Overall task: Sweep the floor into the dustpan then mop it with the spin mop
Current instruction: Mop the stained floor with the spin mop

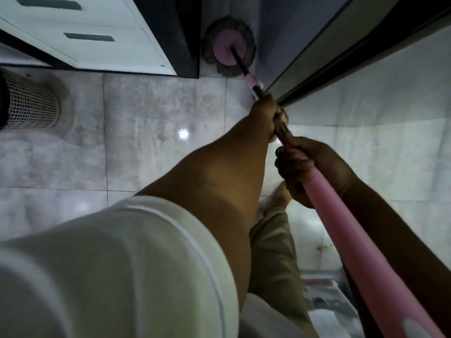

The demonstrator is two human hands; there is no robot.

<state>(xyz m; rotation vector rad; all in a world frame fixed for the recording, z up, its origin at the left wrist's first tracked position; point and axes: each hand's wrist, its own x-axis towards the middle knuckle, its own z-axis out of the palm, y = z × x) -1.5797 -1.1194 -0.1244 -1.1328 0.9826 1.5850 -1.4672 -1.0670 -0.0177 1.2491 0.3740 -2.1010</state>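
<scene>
Far up the tiled floor point(146, 118), in a narrow gap between a dark cabinet edge point(170, 32) and a tall appliance side point(292, 32), the round mop head point(228, 48) of the spin mop is pressed flat, its pink disc ringed by grey strands. From it the mop handle point(341, 228) is slanted back toward the camera, thin and dark near the head, thick and pink lower down. The dark section is gripped by the left hand point(267, 115), fingers curled round it, well short of the mop head. Just behind, the pink section is held by the right hand point(310, 169), also wrapped round the shaft, the two hands near each other but apart. A mesh bin point(29, 103) is seen at the left edge. A bare foot point(280, 193) is partly visible below the hands
</scene>
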